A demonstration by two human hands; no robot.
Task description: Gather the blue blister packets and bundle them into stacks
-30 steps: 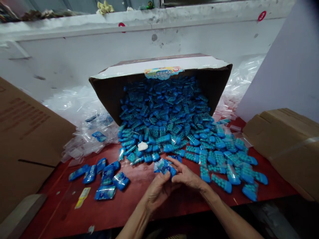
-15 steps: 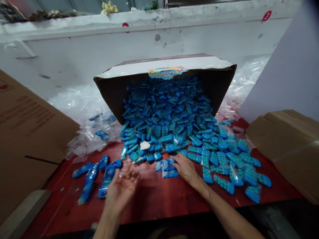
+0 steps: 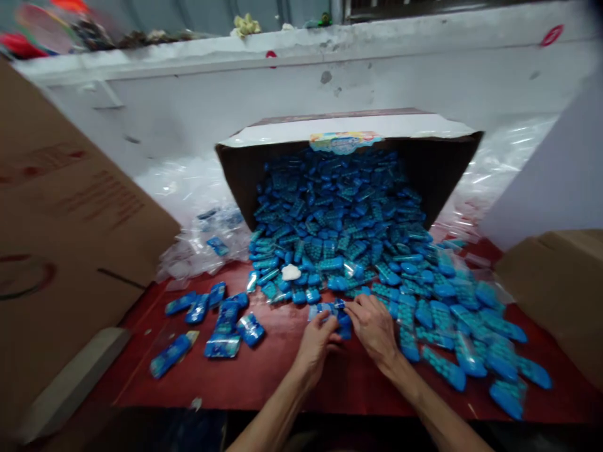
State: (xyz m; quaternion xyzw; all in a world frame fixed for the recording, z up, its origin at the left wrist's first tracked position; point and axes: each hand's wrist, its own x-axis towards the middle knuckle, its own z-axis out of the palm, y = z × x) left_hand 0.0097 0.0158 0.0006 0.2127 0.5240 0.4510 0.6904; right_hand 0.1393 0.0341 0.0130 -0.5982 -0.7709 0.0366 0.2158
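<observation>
Small blue printed cards (image 3: 325, 308) lie on the red tabletop between my hands. My right hand (image 3: 375, 328) is closed in a pinch at the edge of one blue card. Just left of it, my left hand (image 3: 316, 344) has its fingers curled together against the cards; what they hold, if anything, I cannot make out. Behind both hands spreads a pile of blue packets with turquoise beads (image 3: 330, 248) in clear plastic. Several blue packs (image 3: 227, 320) with printed fronts lie to the left of my left hand.
A cardboard box (image 3: 348, 129) on its side spills the packets forward. A white lump (image 3: 291, 272) rests on the pile. Clear plastic sleeves (image 3: 188, 248) are heaped at the left. Cartons stand at the left (image 3: 85, 207) and right (image 3: 556, 270), with a grey block (image 3: 78, 383) nearby.
My left hand has moved right from beside the printed packs to the cards, its open fingers now curled. Another pack lies loose at the left. The view has shifted left.
</observation>
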